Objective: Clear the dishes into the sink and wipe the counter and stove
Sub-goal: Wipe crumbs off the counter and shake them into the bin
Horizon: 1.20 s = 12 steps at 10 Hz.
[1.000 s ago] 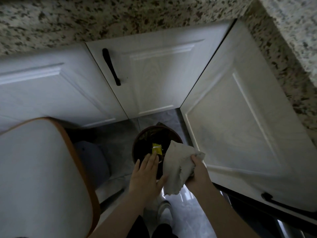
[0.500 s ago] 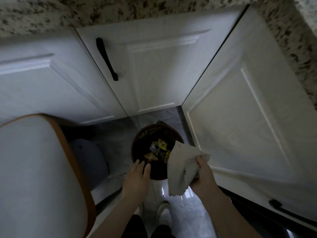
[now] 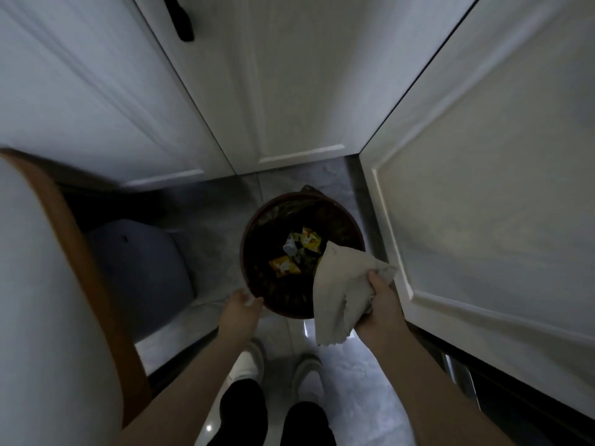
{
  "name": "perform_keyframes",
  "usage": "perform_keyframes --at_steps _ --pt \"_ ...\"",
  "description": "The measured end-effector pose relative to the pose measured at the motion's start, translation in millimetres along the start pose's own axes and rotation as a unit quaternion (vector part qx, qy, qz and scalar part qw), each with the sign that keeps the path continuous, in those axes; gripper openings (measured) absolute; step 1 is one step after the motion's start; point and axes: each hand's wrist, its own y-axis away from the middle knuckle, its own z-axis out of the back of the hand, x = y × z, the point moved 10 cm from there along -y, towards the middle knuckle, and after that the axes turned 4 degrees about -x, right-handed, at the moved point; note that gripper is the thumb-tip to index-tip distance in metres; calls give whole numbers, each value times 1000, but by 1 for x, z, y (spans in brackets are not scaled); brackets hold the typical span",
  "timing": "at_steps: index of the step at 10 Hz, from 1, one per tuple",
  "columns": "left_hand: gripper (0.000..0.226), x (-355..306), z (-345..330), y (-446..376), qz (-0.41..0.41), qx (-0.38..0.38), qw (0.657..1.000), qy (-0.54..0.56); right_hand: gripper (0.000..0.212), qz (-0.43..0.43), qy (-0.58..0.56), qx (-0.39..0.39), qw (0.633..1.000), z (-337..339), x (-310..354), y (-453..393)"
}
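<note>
Gripping a cloth [image 3: 344, 284], right hand [image 3: 381, 304] overhangs the bin [image 3: 257, 220] rim; left hand [image 3: 240, 312] loosely curled.

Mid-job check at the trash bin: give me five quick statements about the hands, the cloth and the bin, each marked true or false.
1. The right hand holds a pale cloth. True.
2. The trash bin is empty. False: crumpled yellow and silver wrappers lie inside it.
3. The left hand holds a plate. False: no plate is in view; the hand is by the bin's near rim, its fingers curled, and whether it pinches anything is unclear.
4. The bin stands on the floor in the corner where the white cabinet doors meet. True.
5. The cloth lies at the bottom of the bin. False: it hangs from the right hand's grip, over the bin's right edge.
</note>
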Motion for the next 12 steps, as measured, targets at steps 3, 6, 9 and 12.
perform_keyframes --at_steps 3,6,9,12 --pt "44 23 -43 -47 85 20 982 165 48 -18 48 44 998 -10 0 -32" --pt "29 2 -5 -45 7 -62 997 55 43 -4 47 53 998 -16 16 -24" --pt "28 -58 69 42 -40 -78 996 32 39 5 10 96 995 -42 55 72" --pt "28 -142 148 167 -103 -52 992 44 42 41 -34 143 988 -65 138 226"
